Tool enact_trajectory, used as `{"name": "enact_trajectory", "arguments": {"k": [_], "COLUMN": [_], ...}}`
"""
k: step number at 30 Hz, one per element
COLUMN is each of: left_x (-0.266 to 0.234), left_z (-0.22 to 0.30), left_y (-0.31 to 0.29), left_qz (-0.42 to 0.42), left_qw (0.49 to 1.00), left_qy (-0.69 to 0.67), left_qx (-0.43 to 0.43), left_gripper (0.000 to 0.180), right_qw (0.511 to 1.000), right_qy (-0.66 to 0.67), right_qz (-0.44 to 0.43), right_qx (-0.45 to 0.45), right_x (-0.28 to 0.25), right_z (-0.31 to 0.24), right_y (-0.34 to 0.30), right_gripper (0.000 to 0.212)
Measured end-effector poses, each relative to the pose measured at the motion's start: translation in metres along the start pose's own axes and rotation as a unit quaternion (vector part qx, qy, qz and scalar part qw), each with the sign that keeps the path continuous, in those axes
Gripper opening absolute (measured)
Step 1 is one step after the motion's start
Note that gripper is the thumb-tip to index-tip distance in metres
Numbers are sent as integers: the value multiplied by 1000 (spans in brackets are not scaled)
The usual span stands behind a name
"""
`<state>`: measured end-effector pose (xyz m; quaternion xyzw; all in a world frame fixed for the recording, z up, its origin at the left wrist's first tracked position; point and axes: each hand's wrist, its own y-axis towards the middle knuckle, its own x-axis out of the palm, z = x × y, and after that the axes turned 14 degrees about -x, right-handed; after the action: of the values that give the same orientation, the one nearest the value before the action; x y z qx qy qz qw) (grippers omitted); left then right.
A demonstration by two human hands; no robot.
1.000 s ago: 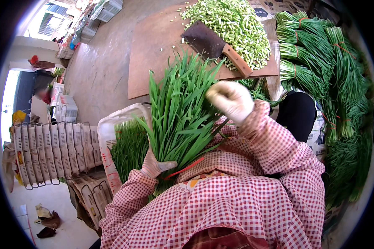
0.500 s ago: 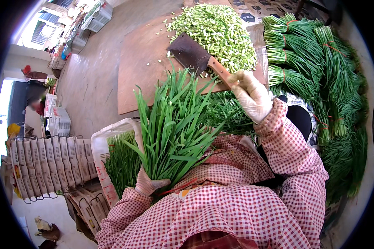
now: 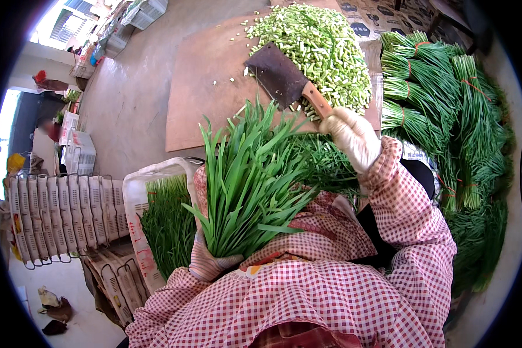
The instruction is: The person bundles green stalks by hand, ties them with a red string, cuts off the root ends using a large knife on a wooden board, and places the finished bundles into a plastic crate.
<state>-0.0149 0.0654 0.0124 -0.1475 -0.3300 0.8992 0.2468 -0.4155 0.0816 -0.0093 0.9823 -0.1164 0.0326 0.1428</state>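
My left hand (image 3: 213,258), in a striped glove, is closed round the lower end of a big bunch of green garlic chives (image 3: 246,185), held against my checked apron with the leaf tips fanned toward the cutting board (image 3: 200,87). In a pale glove, my right hand (image 3: 354,136) grips the wooden handle of a cleaver (image 3: 279,74). Its broad dark blade lies over the board, beside a heap of short chopped pale-green stalks (image 3: 316,43). More loose green leaves (image 3: 325,156) lie between the board and my lap.
Banded bundles of long green chives (image 3: 417,87) are piled at the right. At my left stands a white crate (image 3: 134,203) with more greens (image 3: 167,232) inside. Stacked crates (image 3: 69,211) stand farther left. A stool (image 3: 455,20) is at the far right.
The view has shifted slightly. My right fingers have wrapped more fully round the cleaver's handle. The bunch in my left hand has moved a little to the right.
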Motion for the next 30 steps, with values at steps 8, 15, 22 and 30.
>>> {"name": "enact_trajectory", "arguments": {"k": [8, 15, 22, 30], "left_x": [10, 0, 7, 9], "left_z": [13, -3, 10, 5], "left_y": [-7, -1, -8, -10], "left_qz": [23, 60, 136, 136], "left_qw": [998, 988, 889, 895], "left_qy": [61, 145, 428, 401], "left_qx": [11, 16, 84, 137], "left_gripper": [96, 101, 106, 103], "right_qw": [980, 994, 990, 944], "right_qy": [20, -10, 108, -189], "right_qz": [-198, 107, -69, -263], "right_qx": [-12, 18, 54, 66], "right_x": [40, 20, 12, 70], "right_z": [-26, -8, -41, -38], "right_y": [6, 9, 27, 67], "right_gripper": [27, 24, 28, 32]}}
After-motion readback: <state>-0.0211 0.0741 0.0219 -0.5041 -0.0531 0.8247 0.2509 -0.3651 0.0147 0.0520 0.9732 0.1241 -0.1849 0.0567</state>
